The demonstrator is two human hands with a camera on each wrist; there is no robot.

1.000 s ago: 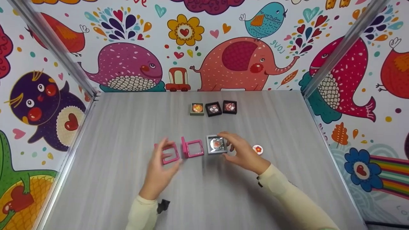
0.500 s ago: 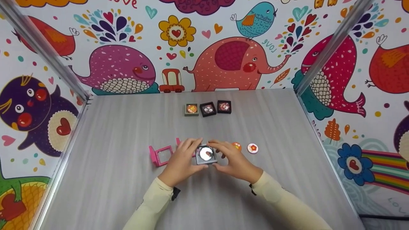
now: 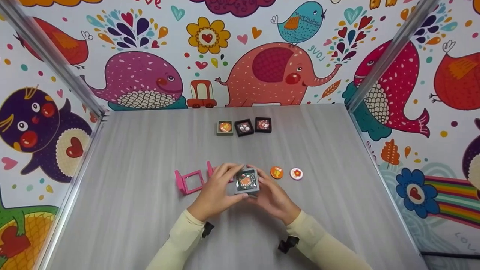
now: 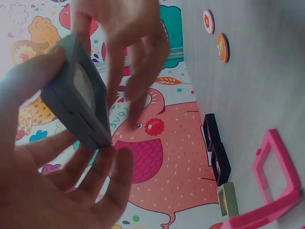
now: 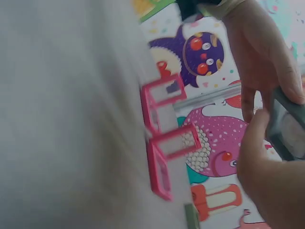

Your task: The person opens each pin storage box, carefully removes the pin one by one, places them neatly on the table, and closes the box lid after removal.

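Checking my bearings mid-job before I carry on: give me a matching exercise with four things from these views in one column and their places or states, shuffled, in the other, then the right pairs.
Things:
1. Grey case
2. Pink frames
3. Orange badge
4. Olive box

Places and states:
A. Lying beside the white flower badge
B. At the left end of the far row of three, in the head view
C. Gripped by the left hand
D. Two of them, standing open

Pairs: 1-C, 2-D, 3-A, 4-B
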